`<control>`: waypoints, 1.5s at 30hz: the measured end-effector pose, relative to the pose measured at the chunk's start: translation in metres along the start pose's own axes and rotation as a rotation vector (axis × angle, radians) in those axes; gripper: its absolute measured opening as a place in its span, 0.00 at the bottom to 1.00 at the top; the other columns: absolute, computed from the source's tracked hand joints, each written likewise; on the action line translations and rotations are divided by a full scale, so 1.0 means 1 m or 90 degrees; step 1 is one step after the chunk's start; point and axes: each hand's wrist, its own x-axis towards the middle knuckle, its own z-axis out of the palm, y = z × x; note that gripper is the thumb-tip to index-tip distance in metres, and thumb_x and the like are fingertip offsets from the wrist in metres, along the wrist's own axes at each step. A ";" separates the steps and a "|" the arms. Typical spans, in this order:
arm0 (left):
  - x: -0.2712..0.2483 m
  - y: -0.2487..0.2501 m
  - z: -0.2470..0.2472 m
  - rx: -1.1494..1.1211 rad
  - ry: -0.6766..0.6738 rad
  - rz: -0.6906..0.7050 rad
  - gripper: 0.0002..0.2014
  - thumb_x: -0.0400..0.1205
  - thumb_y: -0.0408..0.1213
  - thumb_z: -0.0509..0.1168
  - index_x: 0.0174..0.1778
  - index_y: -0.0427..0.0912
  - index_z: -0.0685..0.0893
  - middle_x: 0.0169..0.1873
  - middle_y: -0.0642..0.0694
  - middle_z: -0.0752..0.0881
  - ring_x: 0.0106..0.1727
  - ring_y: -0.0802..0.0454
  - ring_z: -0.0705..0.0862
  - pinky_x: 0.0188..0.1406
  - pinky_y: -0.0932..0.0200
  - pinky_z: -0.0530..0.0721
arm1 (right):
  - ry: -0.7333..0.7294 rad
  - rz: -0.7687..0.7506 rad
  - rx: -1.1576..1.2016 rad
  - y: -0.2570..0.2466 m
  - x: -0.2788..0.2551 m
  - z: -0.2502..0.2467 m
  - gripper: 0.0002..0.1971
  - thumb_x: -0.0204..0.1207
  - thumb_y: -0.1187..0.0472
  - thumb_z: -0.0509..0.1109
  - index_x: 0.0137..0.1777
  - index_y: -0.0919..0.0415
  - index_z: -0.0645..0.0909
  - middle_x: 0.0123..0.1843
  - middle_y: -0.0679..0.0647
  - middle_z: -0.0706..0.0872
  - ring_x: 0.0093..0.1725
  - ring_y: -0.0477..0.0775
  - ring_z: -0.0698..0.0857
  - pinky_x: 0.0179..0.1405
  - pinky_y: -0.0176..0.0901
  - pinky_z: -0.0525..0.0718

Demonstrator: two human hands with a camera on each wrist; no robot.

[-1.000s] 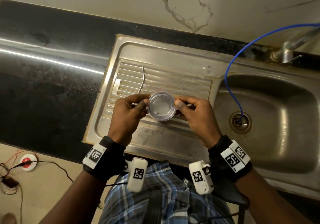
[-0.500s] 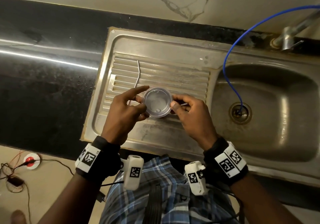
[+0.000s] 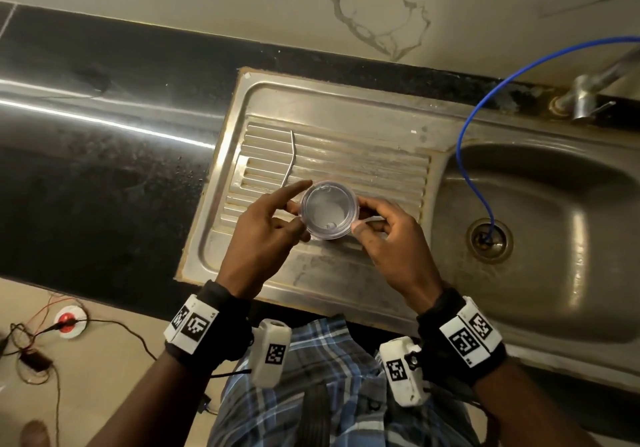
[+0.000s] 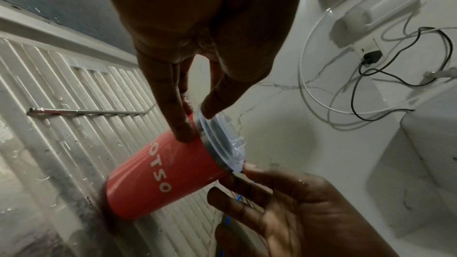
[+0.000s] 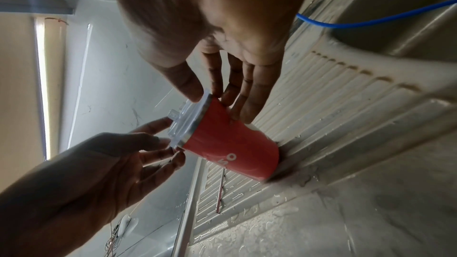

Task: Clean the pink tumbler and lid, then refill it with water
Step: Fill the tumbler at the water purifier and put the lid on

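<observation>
Nearest the camera, a blue plaid shirt (image 3: 311, 387) fills the bottom edge of the head view, and both forearms reach out from it, each wearing a dark wristband with white coded tags. On the near left a pale floor (image 3: 104, 360) carries a red-and-white round fitting (image 3: 70, 319) with thin wires trailing from it. Beyond the wrists, the left hand (image 3: 263, 232) and right hand (image 3: 391, 238) meet over the ribbed draining board (image 3: 381, 166) of a steel sink unit. Between them stands the pink tumbler (image 4: 163, 175), its base on the ribs and its clear lid (image 3: 329, 209) seated on the rim. The left hand pinches the top of the tumbler: its thumb tip rests on the lid's edge and a finger presses the pink wall just below the rim, while the forefinger points out straight past the lid. The right hand pinches the opposite side, thumb on the lid's edge and fingers laid against the wall beneath. Just beyond the left hand a bent metal straw (image 3: 289, 159) lies on the ribs, apart from the tumbler. To the right lies the sink basin (image 3: 554, 273), where a thin blue tube (image 3: 462, 155) runs down into the drain (image 3: 489, 237). Farther back, a black countertop (image 3: 104, 155) stretches left, a tap (image 3: 585, 95) stands at the far right, and a veined pale wall (image 3: 207, 6) closes the scene.
</observation>
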 end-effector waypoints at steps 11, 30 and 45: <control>0.014 -0.005 -0.013 0.061 0.002 0.011 0.28 0.87 0.28 0.68 0.80 0.61 0.82 0.53 0.49 0.91 0.46 0.52 0.94 0.51 0.61 0.88 | 0.050 0.012 0.022 -0.001 -0.005 0.000 0.15 0.83 0.56 0.75 0.68 0.50 0.86 0.63 0.44 0.89 0.56 0.37 0.88 0.59 0.37 0.88; 0.109 -0.071 -0.006 0.564 0.123 0.013 0.07 0.87 0.32 0.68 0.50 0.35 0.90 0.44 0.39 0.88 0.43 0.42 0.84 0.43 0.50 0.82 | -0.043 -0.076 -0.162 -0.069 0.108 -0.029 0.11 0.86 0.55 0.71 0.65 0.52 0.88 0.53 0.45 0.91 0.52 0.43 0.90 0.53 0.40 0.87; -0.006 0.031 -0.022 0.255 0.076 0.424 0.06 0.83 0.36 0.79 0.49 0.37 0.90 0.42 0.48 0.89 0.41 0.52 0.88 0.39 0.49 0.89 | -0.157 -0.156 -0.006 -0.115 0.037 -0.020 0.11 0.85 0.54 0.74 0.61 0.59 0.89 0.51 0.52 0.93 0.47 0.53 0.93 0.46 0.43 0.92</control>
